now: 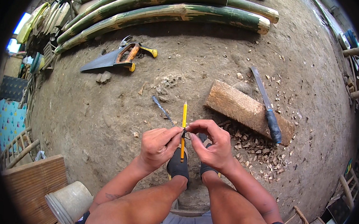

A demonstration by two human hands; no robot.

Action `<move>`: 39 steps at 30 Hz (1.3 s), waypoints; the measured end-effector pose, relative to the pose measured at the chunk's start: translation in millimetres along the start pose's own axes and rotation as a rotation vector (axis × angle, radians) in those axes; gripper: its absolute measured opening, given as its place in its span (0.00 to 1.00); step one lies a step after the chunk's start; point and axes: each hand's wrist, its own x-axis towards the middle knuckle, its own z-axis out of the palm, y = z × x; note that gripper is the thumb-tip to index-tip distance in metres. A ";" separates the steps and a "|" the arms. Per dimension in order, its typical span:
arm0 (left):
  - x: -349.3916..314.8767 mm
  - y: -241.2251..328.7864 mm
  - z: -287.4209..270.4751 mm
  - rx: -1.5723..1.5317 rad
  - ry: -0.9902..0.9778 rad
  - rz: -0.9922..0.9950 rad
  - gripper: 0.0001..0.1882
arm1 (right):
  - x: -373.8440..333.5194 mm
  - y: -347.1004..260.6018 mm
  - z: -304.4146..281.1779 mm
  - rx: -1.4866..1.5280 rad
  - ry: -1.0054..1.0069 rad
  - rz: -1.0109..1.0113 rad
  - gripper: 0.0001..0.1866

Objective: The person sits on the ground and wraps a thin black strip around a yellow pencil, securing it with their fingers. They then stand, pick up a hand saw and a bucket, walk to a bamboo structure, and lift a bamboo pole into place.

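Observation:
Between my knees, a slim yellow pencil-like stick [185,112] stands upright in the picture, its lower part more orange. A thin black strip [184,133] goes around its middle. My left hand [159,146] is closed, thumb and forefinger pinching at the stick and the strip. From the other side my right hand [213,143] pinches the black strip against the stick, fingertips almost touching the left ones. A narrow dark grey-blue strip [162,109] slants away up and left of my left hand; whether it joins the black strip I cannot tell.
A handsaw [104,61] and a yellow-ended hammer [150,51] lie far left. Right of my feet, a long knife [264,92] rests on a wooden block [245,105] amid wood chips [263,154]. Green bamboo poles [161,14] lie behind. A bucket [73,200] is near left.

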 end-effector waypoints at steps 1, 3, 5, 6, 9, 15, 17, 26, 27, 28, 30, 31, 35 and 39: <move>0.4 0.4 -0.3 0.005 -0.007 0.003 0.10 | 0.1 -0.9 -0.2 0.006 0.001 0.009 0.16; 1.3 1.4 -0.7 0.012 -0.002 0.019 0.11 | 0.4 -2.6 -0.8 0.001 -0.003 0.005 0.16; 2.0 2.4 0.0 0.009 0.009 0.030 0.11 | 0.8 -4.4 -1.8 -0.034 -0.011 -0.008 0.17; 2.2 3.0 0.4 0.022 0.017 0.049 0.12 | 0.8 -5.6 -1.9 -0.013 0.000 -0.004 0.16; 1.7 4.1 1.3 0.042 0.020 0.064 0.13 | 1.6 -8.0 -2.8 -0.019 0.025 0.007 0.14; 1.3 2.9 -2.3 0.089 0.010 0.118 0.14 | 10.5 -7.6 -8.5 -0.085 -0.048 -0.074 0.10; 3.0 2.8 -5.0 0.107 0.009 0.164 0.15 | 14.5 -9.4 -10.5 -0.113 -0.076 -0.051 0.10; 14.6 1.7 -23.5 0.256 0.092 0.344 0.17 | 39.6 -33.5 -8.0 0.180 -0.226 0.348 0.07; 15.3 1.1 -25.3 0.274 0.110 0.368 0.17 | 42.8 -36.0 -7.9 0.163 -0.237 0.347 0.07; 15.8 0.6 -26.8 0.289 0.129 0.383 0.17 | 46.2 -38.1 -7.0 0.156 -0.251 0.346 0.06; 17.1 0.1 -29.5 0.319 0.163 0.414 0.18 | 52.8 -41.8 -4.8 0.188 -0.269 0.362 0.06; 17.8 0.2 -30.9 0.332 0.177 0.428 0.18 | 55.9 -43.4 -3.3 0.228 -0.273 0.380 0.06; 20.0 1.9 -36.8 0.377 0.174 0.466 0.18 | 67.3 -48.3 -3.9 0.330 -0.292 0.464 0.07; 21.9 1.6 -41.6 0.381 0.142 0.507 0.18 | 76.3 -50.3 -11.2 0.390 -0.407 0.538 0.07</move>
